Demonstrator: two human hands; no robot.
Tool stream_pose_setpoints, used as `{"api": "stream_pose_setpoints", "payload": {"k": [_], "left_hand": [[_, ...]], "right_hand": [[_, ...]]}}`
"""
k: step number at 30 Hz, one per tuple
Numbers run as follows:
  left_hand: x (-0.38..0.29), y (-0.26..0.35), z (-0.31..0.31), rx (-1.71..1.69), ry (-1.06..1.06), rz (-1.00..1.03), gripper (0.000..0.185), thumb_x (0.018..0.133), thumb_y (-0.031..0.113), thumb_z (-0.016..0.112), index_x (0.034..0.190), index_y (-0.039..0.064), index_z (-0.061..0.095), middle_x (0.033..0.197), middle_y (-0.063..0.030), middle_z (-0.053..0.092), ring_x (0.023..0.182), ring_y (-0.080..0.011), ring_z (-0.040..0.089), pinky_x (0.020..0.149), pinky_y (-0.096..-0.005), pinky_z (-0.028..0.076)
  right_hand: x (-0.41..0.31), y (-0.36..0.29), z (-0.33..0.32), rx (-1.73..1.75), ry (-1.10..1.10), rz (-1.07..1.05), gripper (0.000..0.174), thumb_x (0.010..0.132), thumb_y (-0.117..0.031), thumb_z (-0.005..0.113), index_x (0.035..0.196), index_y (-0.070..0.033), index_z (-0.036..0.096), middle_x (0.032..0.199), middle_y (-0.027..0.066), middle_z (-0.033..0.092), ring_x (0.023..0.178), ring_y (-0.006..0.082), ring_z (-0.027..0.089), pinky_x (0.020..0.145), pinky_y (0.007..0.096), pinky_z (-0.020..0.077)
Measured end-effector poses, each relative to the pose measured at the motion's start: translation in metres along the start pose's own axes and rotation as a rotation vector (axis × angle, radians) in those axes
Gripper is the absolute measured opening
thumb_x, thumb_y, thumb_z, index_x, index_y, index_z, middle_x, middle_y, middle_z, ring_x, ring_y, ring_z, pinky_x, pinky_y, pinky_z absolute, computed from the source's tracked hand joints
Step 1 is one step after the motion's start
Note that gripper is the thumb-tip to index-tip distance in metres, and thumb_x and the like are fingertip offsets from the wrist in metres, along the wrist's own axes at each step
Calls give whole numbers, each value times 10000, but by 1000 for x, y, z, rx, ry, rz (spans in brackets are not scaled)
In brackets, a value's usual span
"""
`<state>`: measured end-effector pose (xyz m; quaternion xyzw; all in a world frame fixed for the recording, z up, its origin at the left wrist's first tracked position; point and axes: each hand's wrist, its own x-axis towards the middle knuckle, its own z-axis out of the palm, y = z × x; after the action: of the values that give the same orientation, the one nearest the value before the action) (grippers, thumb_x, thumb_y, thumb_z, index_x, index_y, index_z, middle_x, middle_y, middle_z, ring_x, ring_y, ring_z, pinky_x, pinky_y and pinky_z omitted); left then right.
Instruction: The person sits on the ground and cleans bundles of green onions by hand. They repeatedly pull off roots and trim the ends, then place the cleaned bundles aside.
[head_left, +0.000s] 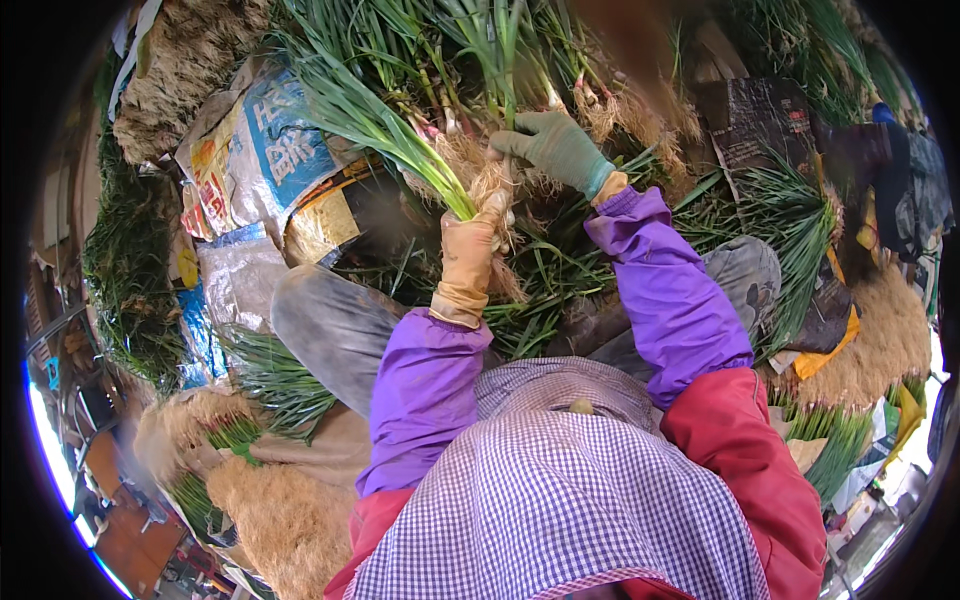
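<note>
My left hand (469, 251), in a tan rubber glove, is closed around a small bunch of green onions (431, 165) with stringy roots, its leaves slanting to the upper left. My right hand (556, 146), in a green knit glove, has thumb and forefinger at the pale stem of another green onion (510, 82), just above the held bunch's roots. Beyond both hands lies a loose pile of green onions (390, 45) with soil-stained roots. Trimmed leaves (547, 270) are scattered between my knees.
Printed plastic sacks (281, 150) lie at the left, beside a heap of leaf scraps (131, 277). Bundled onions with tan root masses (281, 517) stand at the lower left and at the right (862, 337). A dark plastic sheet (757, 120) lies at the upper right.
</note>
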<state>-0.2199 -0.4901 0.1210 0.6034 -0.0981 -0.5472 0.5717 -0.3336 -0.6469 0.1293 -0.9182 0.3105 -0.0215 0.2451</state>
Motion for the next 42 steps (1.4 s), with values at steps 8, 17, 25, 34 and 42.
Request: {"api": "stream_pose_setpoints", "payload": {"k": [8,17,25,34,42], "left_hand": [[-30,26,-6,-32,-40,-67,289,886,216,659,1116,43,670,634,73,546,414,-27,449,335,-181,369],[-31,7,-8,94,56,70,151,855,161,700,968,63,681,634,50,567,428,-42,454,348,-210,336],[-37,27,0,2,77,-76,258,882,180,670,1100,41,673,660,54,560,427,-45,449,368,-192,368],[-48,10,-8,-487,-276,-111,407,963,309,522,1245,16,520,613,72,411,429,-72,447,362,-258,464],[-31,-8,-24,-609,-345,19,356,948,282,562,1193,28,511,642,36,487,436,-60,495,364,-219,489]], "right_hand": [[7,70,16,-484,351,552,163,937,-141,498,887,-58,629,797,111,647,714,238,670,533,368,567],[-9,-2,-21,320,-196,330,430,908,-375,548,1229,-90,562,1177,122,606,1047,302,602,911,415,480],[10,-39,-30,-233,-37,259,234,962,-244,478,1110,-99,588,835,77,671,771,316,659,729,324,508],[45,116,-25,100,590,875,299,903,-314,614,961,-21,596,648,64,596,542,137,585,458,281,488],[1,89,-5,708,47,653,423,944,-378,539,993,39,597,835,120,654,721,190,636,718,350,568]]}}
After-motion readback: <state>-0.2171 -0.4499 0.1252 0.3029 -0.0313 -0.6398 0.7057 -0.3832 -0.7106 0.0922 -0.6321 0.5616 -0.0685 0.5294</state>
